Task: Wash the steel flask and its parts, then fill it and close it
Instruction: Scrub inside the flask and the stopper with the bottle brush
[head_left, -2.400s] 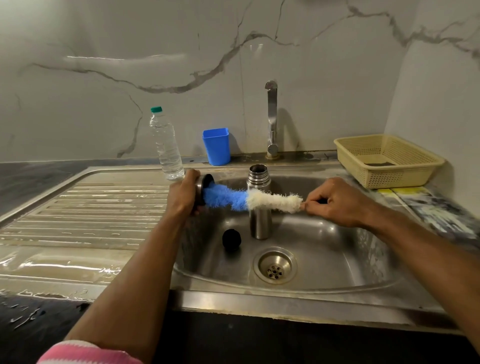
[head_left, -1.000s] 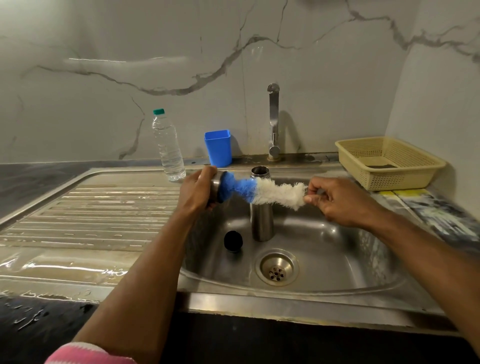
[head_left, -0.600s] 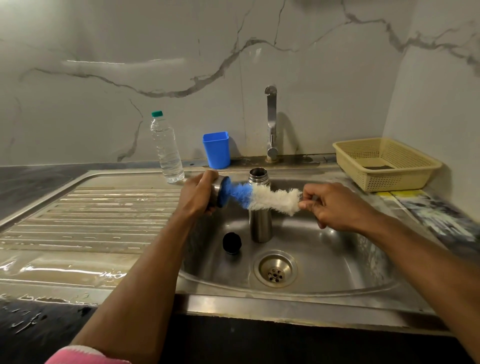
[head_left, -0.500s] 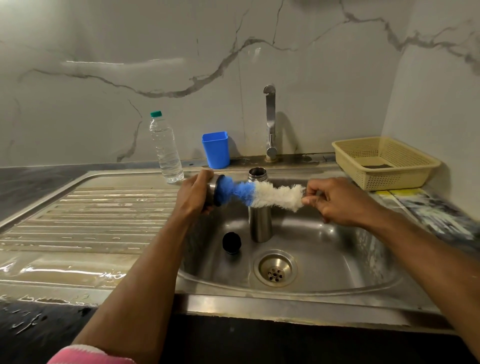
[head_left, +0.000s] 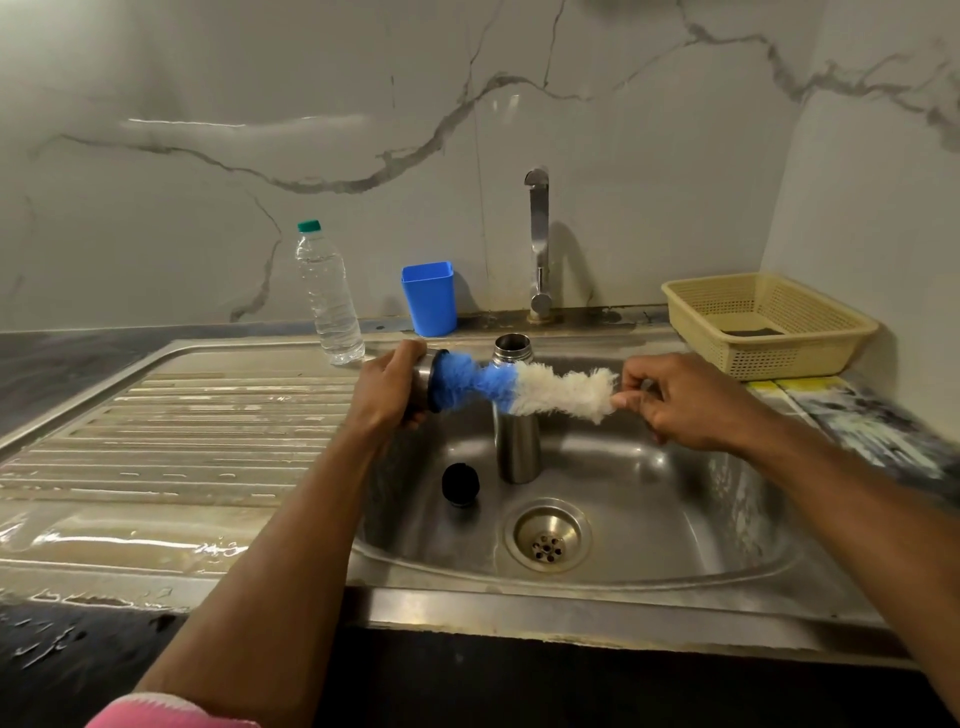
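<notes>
The steel flask (head_left: 515, 441) stands upright and uncapped in the sink basin (head_left: 649, 499). My left hand (head_left: 384, 389) grips the flask's steel cap (head_left: 423, 382) above the basin's left edge, its mouth facing right. My right hand (head_left: 675, 400) pinches the handle of a blue and white bottle brush (head_left: 519, 389), held level in front of the flask's neck. The brush's blue tip is pushed into the cap. A small black stopper (head_left: 460, 483) lies on the basin floor left of the flask.
The tap (head_left: 539, 244) stands behind the basin with no water running. A clear water bottle (head_left: 328, 296) and a blue cup (head_left: 428, 299) stand at the back. A yellow basket (head_left: 769, 322) sits at right. The wet ribbed draining board (head_left: 182, 441) stretches left. The drain (head_left: 548, 535) is open.
The brush has been worked in and out of the cap, both hands shifting slightly left and right above the sink. The flask and stopper have stayed put.
</notes>
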